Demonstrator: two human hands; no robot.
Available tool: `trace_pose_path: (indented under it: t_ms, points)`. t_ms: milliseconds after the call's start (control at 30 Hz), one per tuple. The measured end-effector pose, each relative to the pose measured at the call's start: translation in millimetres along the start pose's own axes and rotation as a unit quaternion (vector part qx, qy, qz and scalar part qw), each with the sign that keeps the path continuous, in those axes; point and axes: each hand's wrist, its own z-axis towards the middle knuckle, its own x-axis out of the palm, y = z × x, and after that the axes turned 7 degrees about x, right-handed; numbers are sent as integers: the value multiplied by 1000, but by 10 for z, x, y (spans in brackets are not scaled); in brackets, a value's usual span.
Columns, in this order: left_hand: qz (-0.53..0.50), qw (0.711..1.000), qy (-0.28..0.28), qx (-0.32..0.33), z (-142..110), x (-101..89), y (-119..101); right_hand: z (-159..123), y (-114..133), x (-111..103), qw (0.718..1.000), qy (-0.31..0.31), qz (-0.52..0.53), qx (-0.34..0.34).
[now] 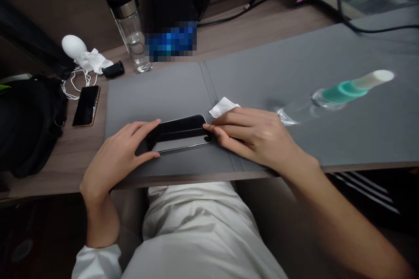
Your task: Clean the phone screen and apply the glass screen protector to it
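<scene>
A black-screened smartphone (181, 134) is between my hands over the grey desk mat, with a bright reflection across its glass. My left hand (119, 152) grips its left end, thumb on the near edge and fingers on the far edge. At the opposite end, my right hand (253, 135) has its fingers bent together, fingertips on the phone's short edge. A piece of white tissue (223, 107) sticks out beyond the right hand's knuckles; whether these fingers touch it is hidden. Right of that hand is a clear spray bottle (303, 109) with a green and white top, blurred and slanting in view.
The grey mat (369, 126) spans the wooden desk. At the back left stand a glass water bottle (135, 45) and a pixelated blue item (173, 41). Another phone (86, 105), a white cord (73, 85) and a black bag (28, 126) are at left. A black cable (376, 31) crosses back right.
</scene>
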Motion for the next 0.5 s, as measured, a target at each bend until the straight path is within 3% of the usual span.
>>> trace_pose_path:
  t_ms: [500]
  points:
    - [-20,1000,3,-21,1,16,20,4,7,5,1000,-10,-2,10]
